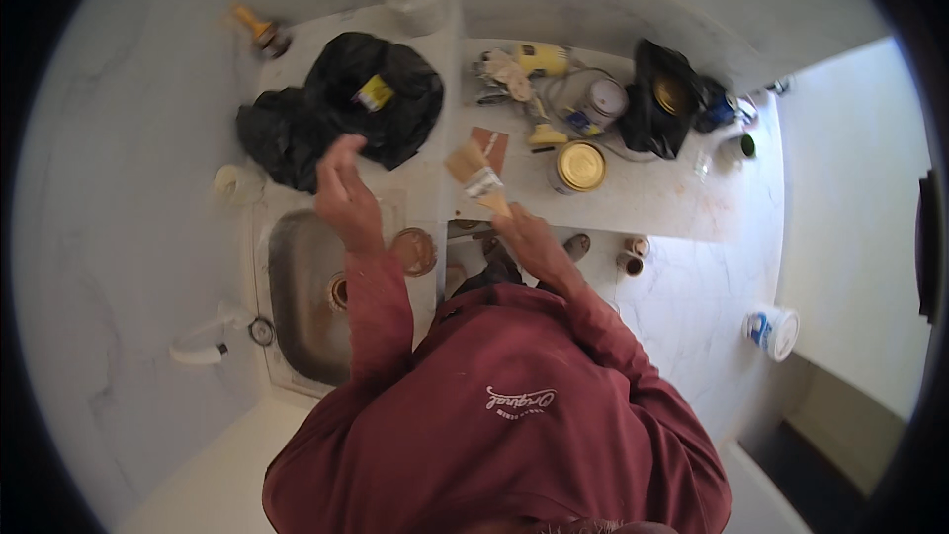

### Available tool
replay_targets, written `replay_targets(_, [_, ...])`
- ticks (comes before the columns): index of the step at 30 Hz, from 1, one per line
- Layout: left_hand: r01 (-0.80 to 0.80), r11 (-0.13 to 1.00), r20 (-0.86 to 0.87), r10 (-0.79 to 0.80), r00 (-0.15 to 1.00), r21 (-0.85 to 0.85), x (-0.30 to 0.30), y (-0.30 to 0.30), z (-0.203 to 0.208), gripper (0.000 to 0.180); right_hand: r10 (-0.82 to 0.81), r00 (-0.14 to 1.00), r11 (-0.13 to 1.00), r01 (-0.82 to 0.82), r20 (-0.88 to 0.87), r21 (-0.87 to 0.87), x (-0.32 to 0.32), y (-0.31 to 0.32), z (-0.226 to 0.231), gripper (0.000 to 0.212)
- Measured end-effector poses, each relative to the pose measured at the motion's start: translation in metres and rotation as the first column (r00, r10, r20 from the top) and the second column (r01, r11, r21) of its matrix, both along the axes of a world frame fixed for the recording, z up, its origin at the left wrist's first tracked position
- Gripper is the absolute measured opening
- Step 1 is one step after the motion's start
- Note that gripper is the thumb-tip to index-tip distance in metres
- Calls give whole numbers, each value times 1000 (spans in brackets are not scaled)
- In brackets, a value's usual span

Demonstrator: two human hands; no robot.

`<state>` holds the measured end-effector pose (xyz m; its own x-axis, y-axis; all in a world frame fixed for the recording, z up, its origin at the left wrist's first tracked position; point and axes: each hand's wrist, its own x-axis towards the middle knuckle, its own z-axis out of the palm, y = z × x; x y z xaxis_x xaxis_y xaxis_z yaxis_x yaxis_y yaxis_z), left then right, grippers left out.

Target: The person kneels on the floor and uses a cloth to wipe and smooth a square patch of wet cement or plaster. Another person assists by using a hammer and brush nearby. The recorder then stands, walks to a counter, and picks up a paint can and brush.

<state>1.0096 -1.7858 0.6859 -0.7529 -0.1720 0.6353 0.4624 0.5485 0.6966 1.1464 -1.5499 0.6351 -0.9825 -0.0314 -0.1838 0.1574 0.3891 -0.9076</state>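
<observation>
My right hand (534, 242) is closed round the wooden handle of a wide paintbrush (482, 184). The brush is held over the counter, its pale bristles pointing up and to the left. Raised above the sink's far edge, my left hand (346, 200) holds nothing, its fingers stretched out and slightly blurred. A black plastic bag (395, 89) with a yellow label lies just beyond it. Close to the brush is a reddish-brown sheet (491, 143) on the counter, and right of that stands a paint can (579, 167) with a gold lid.
A metal sink (306, 326) lies at left, with a brown round lid (413, 251) on its rim. Along the back are a glass jar (415, 0), a yellow power tool (544, 59), a grey-lidded can (604, 97) and another black bag (647, 124). A white bucket (771, 331) stands at right.
</observation>
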Motion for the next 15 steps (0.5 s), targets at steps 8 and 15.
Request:
replay_targets(8, [-436, 684, 35, 558, 829, -585, -115, -161, -66, 48, 79, 970, 963, -14, -231, 270, 54, 37, -56, 35])
replay_targets(15, [-321, 842, 607, 536, 587, -433, -152, -189, -127, 70, -89, 983, 976, 54, 160, 212, 65, 38, -49, 39])
